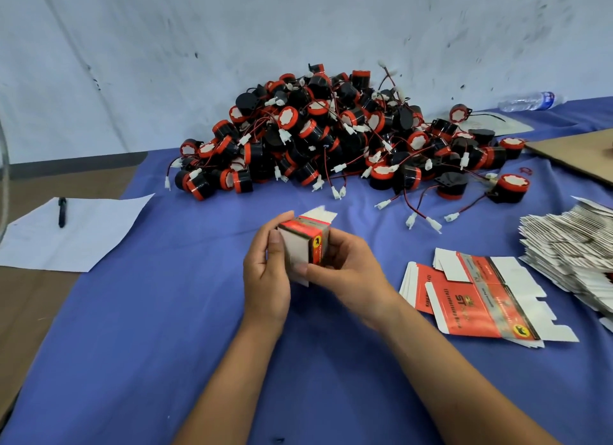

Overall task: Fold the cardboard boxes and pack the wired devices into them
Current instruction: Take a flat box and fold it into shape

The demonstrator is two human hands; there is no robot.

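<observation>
Head view, looking down over two bare forearms: both hands hold one small cardboard box [305, 242] just above the blue cloth [166, 328] in the middle of the table. The left hand [267, 275] grips the box from its left side, thumb laid up along the white face and fingers curled round behind it; the right hand [345, 272] grips it from the right, thumb pressing the lower edge of that white face and the other fingers wrapped round the far side. The box is already squared up — red and grey printed sides, a white flap standing open at its far end, which is blurred. Just to the right of the hands lies a small stack of flat box blanks [477, 298], red with white tabs, printed side up. Beyond it, at the right edge, a much larger heap of flat blanks [570, 252] is fanned out, white edges showing. Farther back, across the middle of the cloth, sits a big pile of wired devices [331, 136] — round black bodies with red rims, thin red and black wires ending in white plugs — and a few loose ones have strayed toward the right. A brown cardboard sheet [577, 152] lies at the far right, and a clear plastic bottle [527, 101] lies on its side behind it. Off the cloth at the left, a black pen [62, 212] rests on a white sheet of paper [73, 235].
</observation>
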